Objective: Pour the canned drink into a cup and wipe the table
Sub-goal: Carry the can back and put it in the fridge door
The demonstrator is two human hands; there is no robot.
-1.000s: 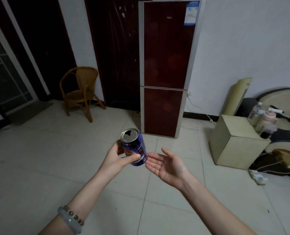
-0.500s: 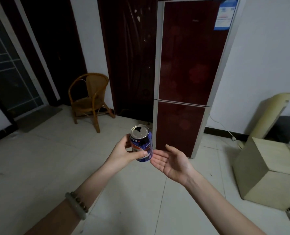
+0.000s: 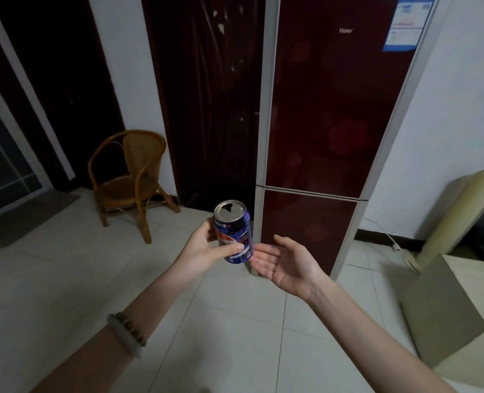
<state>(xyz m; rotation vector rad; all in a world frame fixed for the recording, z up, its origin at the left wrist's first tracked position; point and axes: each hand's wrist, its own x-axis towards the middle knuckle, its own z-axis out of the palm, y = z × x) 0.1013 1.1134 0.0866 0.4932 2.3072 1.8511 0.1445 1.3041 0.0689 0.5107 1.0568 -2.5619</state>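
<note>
The person stands on a tiled floor [image 3: 65,279] before a dark red fridge [image 3: 334,123], both arms stretched forward. The left hand [image 3: 204,249] grips a blue can [image 3: 233,232]; the thumb lies across its front and the other fingers curl round the far side. The can is in the air, in front of the lower fridge door, a little tilted with its top leaning to the left; the top is opened, and a dark hole shows in the silver lid. The right hand [image 3: 286,265] is just beside the can, on its right, palm up; its fingers are straight, relaxed and a little spread, and they hold nothing; the fingertips come very near the bottom of the can, but I cannot tell whether they touch it. A bracelet [image 3: 127,334] of beads is on the left wrist. A wicker chair [image 3: 130,182] stands by the wall at the left; a dark door [image 3: 212,95] is between it and the fridge; a blue label [image 3: 405,24] is stuck high on the fridge; a pale box [image 3: 447,307] sits on the floor at the right.
</note>
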